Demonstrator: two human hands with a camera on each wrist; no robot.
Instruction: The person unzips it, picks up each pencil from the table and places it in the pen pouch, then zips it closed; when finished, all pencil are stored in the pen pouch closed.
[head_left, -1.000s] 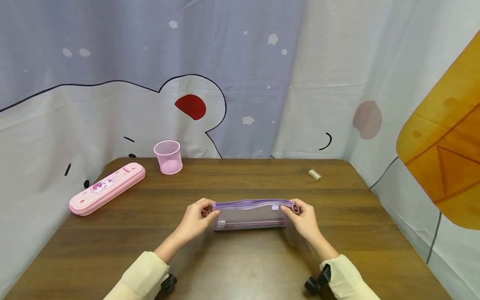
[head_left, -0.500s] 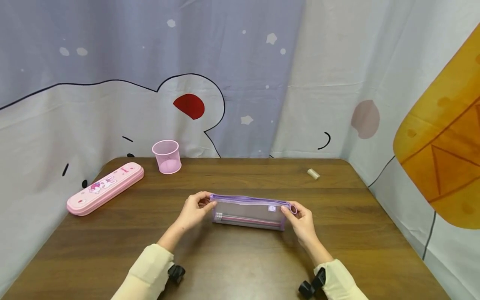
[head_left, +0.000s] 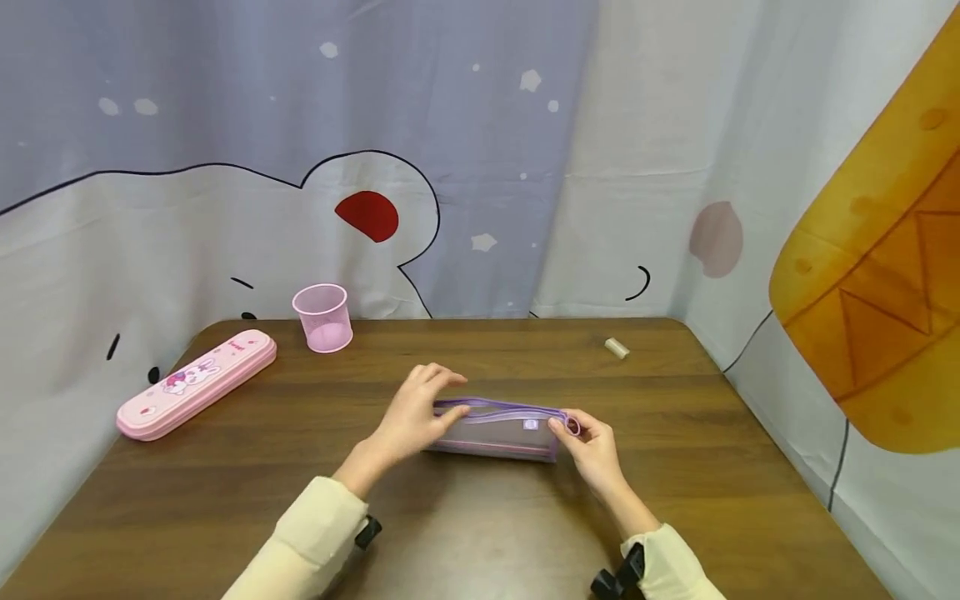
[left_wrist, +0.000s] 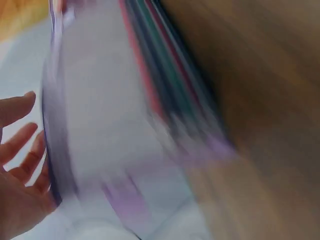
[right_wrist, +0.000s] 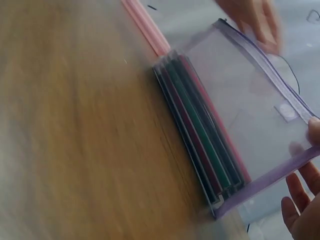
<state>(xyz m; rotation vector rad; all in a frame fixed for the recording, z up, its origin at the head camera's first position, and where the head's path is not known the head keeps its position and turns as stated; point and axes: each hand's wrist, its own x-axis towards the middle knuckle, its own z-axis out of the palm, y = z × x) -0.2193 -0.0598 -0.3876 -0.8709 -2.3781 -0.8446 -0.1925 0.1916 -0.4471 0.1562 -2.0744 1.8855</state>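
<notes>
A see-through pencil pouch (head_left: 498, 435) with a purple zipper edge stands near the middle of the table. Several dark, green and red pencils (right_wrist: 197, 120) lie along its bottom, clearest in the right wrist view. My right hand (head_left: 596, 457) pinches the pouch's upper right corner, beside the zipper's ring pull (head_left: 572, 426). At the other end, my left hand (head_left: 414, 414) is spread, thumb and fingers apart around the zipper edge. In the blurred left wrist view the left fingers (left_wrist: 26, 160) lie beside that edge; whether they touch it I cannot tell.
On the far left lies a pink pencil case (head_left: 197, 385) with a rabbit print. A pink translucent cup (head_left: 324, 318) stands at the table's back edge. A small pale block (head_left: 617, 348) lies at the back right. A printed curtain (head_left: 480, 167) hangs behind the table.
My left hand has released its pinch on the pouch's left corner and spread its fingers, moving a little right. The right hand keeps its pinch. The head view has shifted slightly.
</notes>
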